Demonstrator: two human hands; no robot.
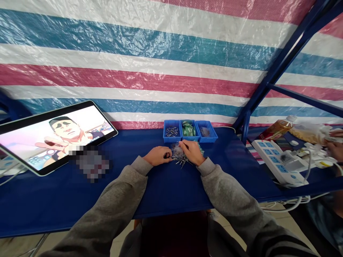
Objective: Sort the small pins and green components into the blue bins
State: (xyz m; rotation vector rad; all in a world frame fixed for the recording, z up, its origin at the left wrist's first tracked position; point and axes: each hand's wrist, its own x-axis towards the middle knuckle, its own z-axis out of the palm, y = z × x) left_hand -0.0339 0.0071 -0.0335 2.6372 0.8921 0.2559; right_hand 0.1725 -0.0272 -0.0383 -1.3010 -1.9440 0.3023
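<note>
My left hand (158,156) is closed, thumb and index finger pinched on a thin metal piece (171,158) that looks like a small bit or pin. Facing it, my right hand (193,151) has its fingers closed on a small clear plastic bag (177,151). Loose thin metal pieces (183,163) lie on the blue table between and under the hands. Some small green packets (200,146) show partly behind my right hand. Just beyond stand three joined blue bins: one with metal pieces (172,132), one with green packets (189,129), one with clear bags (205,132).
A tablet (61,135) playing a cartoon leans at the left, a blurred patch (92,164) beside it. On the right are a white power strip (278,162) with cables, a drink bottle (277,128), a blue metal frame (245,121) and another person's hand (336,150).
</note>
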